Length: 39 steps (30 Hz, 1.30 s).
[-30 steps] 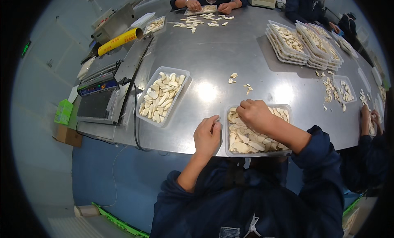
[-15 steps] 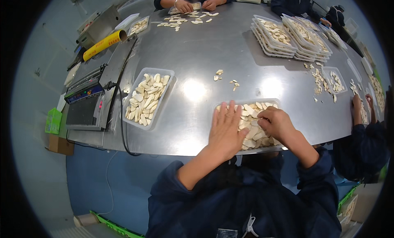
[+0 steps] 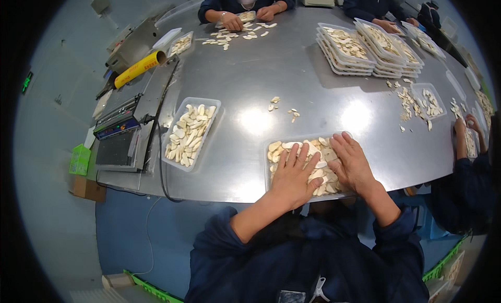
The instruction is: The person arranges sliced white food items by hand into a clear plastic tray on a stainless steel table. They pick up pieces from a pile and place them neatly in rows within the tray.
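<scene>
In front of me a clear plastic tray (image 3: 267, 172) stands at the table's near edge, filled with pale, elongated dried slices (image 3: 275, 152). My left hand (image 3: 296, 175) lies palm down over the middle of the tray, its fingers stretched out on the slices. At the tray's right side my right hand (image 3: 354, 164) rests with extended fingers, pressed flat on the slices there. Neither hand grips anything that I can see. My palms hide part of the slices.
To the left stands another filled tray (image 3: 211, 131), beside a sealing machine (image 3: 119, 146) with a black cable (image 3: 160, 167). Stacked filled trays (image 3: 344, 44) stand at the back right. A few loose slices (image 3: 294, 114) lie mid-table. Co-workers' hands (image 3: 231, 21) handle slices across the table and at right.
My right hand has opened from a pinch and spread flat on the tray's right side. My left hand has shifted slightly right and nearer, still flat. The view has tilted a little.
</scene>
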Each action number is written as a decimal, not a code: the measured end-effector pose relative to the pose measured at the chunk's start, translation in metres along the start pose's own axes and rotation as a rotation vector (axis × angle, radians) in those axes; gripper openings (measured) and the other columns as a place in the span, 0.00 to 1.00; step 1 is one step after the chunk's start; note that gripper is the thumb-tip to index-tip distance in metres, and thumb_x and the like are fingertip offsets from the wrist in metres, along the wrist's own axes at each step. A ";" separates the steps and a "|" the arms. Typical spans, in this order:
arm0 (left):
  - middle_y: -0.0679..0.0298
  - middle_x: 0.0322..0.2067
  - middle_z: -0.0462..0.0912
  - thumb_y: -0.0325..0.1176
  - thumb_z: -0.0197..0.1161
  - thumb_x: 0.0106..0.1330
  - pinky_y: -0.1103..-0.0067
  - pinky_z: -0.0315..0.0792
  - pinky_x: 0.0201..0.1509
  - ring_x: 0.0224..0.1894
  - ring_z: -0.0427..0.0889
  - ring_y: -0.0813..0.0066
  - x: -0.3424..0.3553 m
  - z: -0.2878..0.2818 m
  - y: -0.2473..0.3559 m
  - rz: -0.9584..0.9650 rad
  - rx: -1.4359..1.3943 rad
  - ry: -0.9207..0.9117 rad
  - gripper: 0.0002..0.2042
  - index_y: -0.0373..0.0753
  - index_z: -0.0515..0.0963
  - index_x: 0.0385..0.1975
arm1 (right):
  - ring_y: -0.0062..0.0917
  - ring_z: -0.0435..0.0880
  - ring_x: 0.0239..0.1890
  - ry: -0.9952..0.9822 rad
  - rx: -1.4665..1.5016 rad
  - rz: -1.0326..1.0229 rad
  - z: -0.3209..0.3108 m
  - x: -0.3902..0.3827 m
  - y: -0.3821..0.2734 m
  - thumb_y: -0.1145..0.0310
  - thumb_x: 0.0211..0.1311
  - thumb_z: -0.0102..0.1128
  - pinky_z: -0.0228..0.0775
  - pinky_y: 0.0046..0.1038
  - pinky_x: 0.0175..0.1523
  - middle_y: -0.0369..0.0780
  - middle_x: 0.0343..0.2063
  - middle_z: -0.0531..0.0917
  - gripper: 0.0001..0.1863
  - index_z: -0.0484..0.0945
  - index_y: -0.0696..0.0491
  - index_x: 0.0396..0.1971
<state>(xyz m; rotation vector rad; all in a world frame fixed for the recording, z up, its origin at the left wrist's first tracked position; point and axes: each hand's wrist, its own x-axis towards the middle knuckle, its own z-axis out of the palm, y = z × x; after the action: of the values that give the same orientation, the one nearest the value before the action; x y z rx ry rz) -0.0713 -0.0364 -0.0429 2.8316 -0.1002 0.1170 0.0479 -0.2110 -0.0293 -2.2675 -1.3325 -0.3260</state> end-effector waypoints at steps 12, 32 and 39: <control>0.39 0.52 0.70 0.38 0.51 0.68 0.61 0.58 0.63 0.58 0.66 0.43 -0.006 -0.038 -0.075 -0.295 -0.335 0.567 0.21 0.27 0.67 0.54 | 0.40 0.78 0.45 -0.127 0.108 -0.098 0.008 0.119 0.016 0.72 0.56 0.59 0.72 0.34 0.48 0.45 0.42 0.80 0.12 0.78 0.57 0.41; 0.48 0.40 0.75 0.27 0.56 0.60 0.63 0.68 0.48 0.43 0.74 0.47 -0.029 -0.015 -0.108 -0.302 -0.270 0.706 0.12 0.30 0.73 0.42 | 0.37 0.83 0.31 -0.118 0.144 0.400 -0.008 0.064 0.153 0.76 0.53 0.58 0.74 0.31 0.40 0.49 0.30 0.83 0.12 0.80 0.61 0.38; 0.50 0.41 0.76 0.27 0.56 0.60 0.66 0.69 0.49 0.43 0.75 0.51 -0.027 -0.015 -0.113 -0.295 -0.222 0.690 0.12 0.30 0.74 0.42 | 0.16 0.75 0.18 0.076 0.343 0.806 -0.043 0.037 0.142 0.74 0.56 0.58 0.68 0.21 0.22 0.36 0.17 0.76 0.05 0.77 0.61 0.27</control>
<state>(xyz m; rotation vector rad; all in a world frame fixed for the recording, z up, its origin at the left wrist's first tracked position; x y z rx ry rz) -0.0902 0.0768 -0.0651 2.3968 0.4220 0.9287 0.1909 -0.2632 -0.0175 -2.2443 -0.3217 0.0937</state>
